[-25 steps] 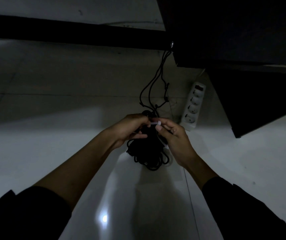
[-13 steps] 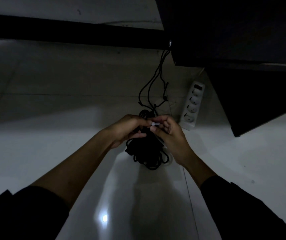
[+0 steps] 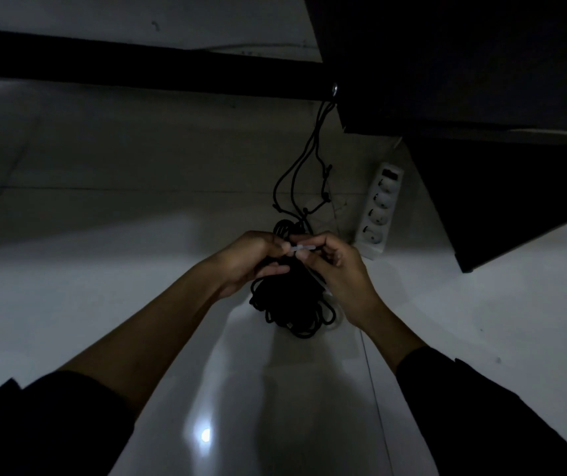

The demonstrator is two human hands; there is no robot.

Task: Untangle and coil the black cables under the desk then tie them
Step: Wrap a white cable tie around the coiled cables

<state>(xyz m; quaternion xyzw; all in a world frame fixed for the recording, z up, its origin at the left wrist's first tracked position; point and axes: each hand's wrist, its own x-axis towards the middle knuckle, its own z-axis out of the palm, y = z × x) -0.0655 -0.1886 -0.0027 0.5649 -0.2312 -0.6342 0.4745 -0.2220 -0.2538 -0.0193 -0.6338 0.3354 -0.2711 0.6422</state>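
The left hand (image 3: 252, 261) and right hand (image 3: 338, 269) pinch a white tie (image 3: 301, 249) just above the black cables (image 3: 292, 304), bunched below them.

Cable bundle (image 3: 292, 304) top hidden behind hands (dim); sleeves cropped.

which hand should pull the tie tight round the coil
Probably the right hand: it pinches the free end of the white tie, while the left hand steadies the coil.
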